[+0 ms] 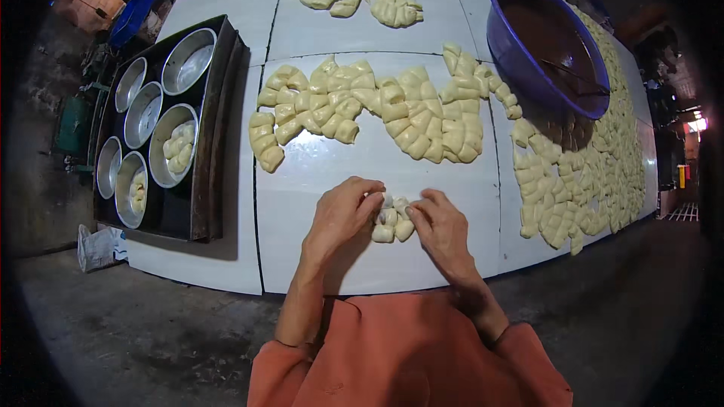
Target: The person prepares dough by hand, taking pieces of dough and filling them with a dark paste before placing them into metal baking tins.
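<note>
A small cluster of pale dough pieces [394, 220] lies on the white tabletop close in front of me. My left hand [345, 211] curls round the cluster's left side, thumb and fingertips pressed on the dough. From the right, my right hand [443, 227] closes on it with bent fingers, the thumb against a piece. Dark spots show on the upper pieces, partly hidden by my fingers. Beyond my hands spreads a wide patch of dough pieces [411, 117], set edge to edge in curved rows.
At the left, a black tray [219, 117] holds several round metal pans; dough sits in two, including the nearest large pan [156, 152]. A purple basin [520, 45] of brown liquid stands at the back right. More dough pieces [562, 200] cover the table's right side; others [396, 6] lie farther back.
</note>
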A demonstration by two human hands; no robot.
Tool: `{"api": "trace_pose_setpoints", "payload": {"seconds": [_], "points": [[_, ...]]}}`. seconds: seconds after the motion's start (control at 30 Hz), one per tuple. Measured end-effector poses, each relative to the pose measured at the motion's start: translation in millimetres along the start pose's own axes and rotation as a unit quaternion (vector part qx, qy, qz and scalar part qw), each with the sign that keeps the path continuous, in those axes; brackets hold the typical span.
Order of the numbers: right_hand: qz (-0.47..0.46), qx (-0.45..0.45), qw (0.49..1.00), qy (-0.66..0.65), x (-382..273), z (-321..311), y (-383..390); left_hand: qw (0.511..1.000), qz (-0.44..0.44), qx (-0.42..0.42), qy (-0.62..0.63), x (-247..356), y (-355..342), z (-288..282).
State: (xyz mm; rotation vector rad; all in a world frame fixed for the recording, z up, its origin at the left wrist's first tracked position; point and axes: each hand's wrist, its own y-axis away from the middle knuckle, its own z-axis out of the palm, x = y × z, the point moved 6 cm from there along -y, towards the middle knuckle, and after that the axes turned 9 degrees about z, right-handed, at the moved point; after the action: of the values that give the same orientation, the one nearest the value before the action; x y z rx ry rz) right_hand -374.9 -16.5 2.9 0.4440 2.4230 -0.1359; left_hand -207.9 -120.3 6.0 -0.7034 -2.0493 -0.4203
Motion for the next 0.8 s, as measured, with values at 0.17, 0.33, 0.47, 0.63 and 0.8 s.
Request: {"api": "trace_pose_setpoints", "payload": {"seconds": [0.17, 0.33, 0.47, 0.63, 0.8], "points": [[0.109, -0.032, 0.988, -0.105, 9, 3, 5, 0.998, -0.02, -0.06, 0.015, -5, 2, 12], [0.084, -0.097, 0.979, -0.16, 3, 11, -2, 0.999, -0.001, -0.021, 0.037, 7, 6, 5], [0.174, -0.102, 0.956, -0.212, 21, -4, 9, 0.999, 0.002, 0.02, -0.03, 9, 32, -17], [0.163, -0.135, 0.959, -0.186, 20, 2, 15, 0.994, -0.078, -0.05, -0.055, 2, 64, -13], [0.241, -0.127, 0.932, -0.241, 9, 9, 29, 0.997, -0.061, -0.031, -0.031, 11, 58, 5]]}}
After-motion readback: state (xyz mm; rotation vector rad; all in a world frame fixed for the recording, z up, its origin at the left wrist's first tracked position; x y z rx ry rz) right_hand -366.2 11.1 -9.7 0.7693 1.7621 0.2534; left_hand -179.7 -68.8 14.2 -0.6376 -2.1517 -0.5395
